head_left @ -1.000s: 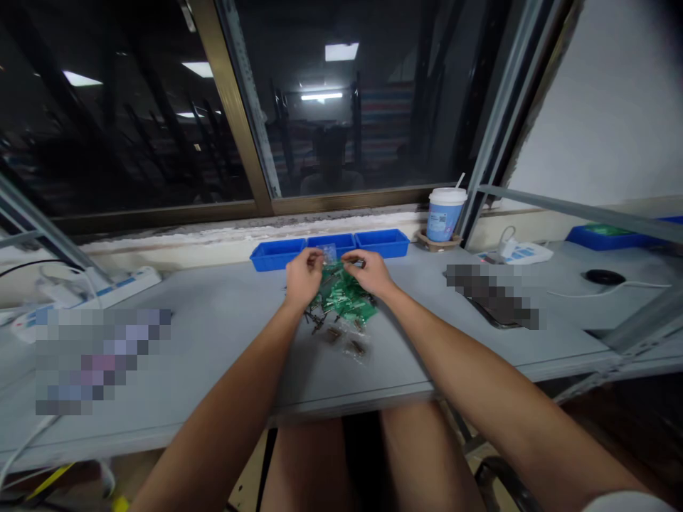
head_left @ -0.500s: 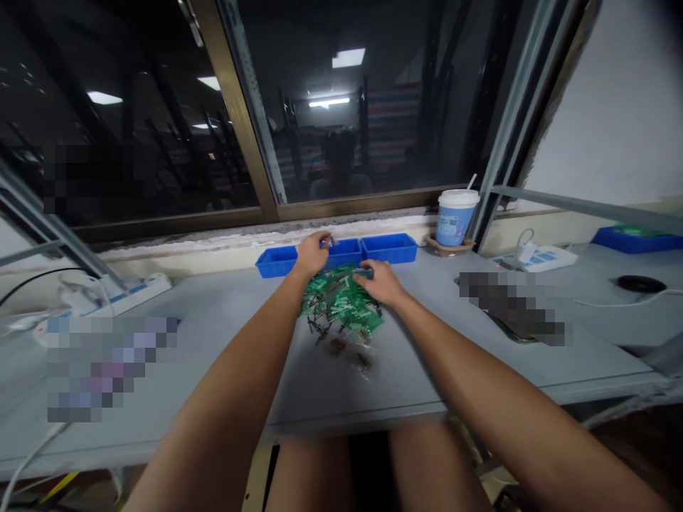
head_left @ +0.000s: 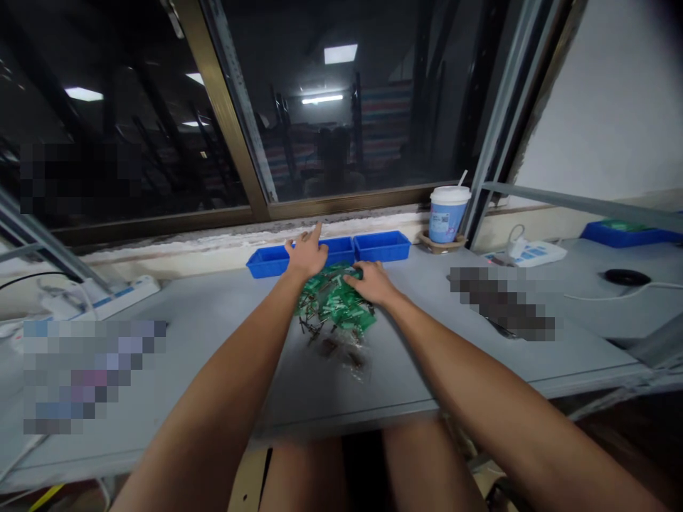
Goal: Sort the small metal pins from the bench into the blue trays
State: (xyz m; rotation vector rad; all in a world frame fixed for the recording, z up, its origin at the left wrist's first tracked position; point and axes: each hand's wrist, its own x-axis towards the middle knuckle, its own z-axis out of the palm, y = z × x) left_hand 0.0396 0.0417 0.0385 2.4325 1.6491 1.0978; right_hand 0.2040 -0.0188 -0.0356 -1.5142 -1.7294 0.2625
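A pile of small green circuit boards (head_left: pixel 335 307) with dark pins lies on the grey table (head_left: pixel 224 334). My left hand (head_left: pixel 306 254) hovers over the middle one of three blue trays (head_left: pixel 341 250), fingers spread and empty. My right hand (head_left: pixel 371 282) rests on the far right part of the pile, fingers curled down onto the boards; whether it grips one is hidden. A few small clear bags with dark parts (head_left: pixel 353 359) lie in front of the pile.
A left blue tray (head_left: pixel 265 263) and a right blue tray (head_left: pixel 382 245) flank the middle one under the window. A paper cup with a straw (head_left: pixel 448 212) stands to the right. A white power strip (head_left: pixel 109 297) lies at left, a black mouse (head_left: pixel 623 276) at far right.
My left hand reached from the pile out to the middle blue tray with a small part, then opened its fingers there. My right hand dropped onto the green boards.
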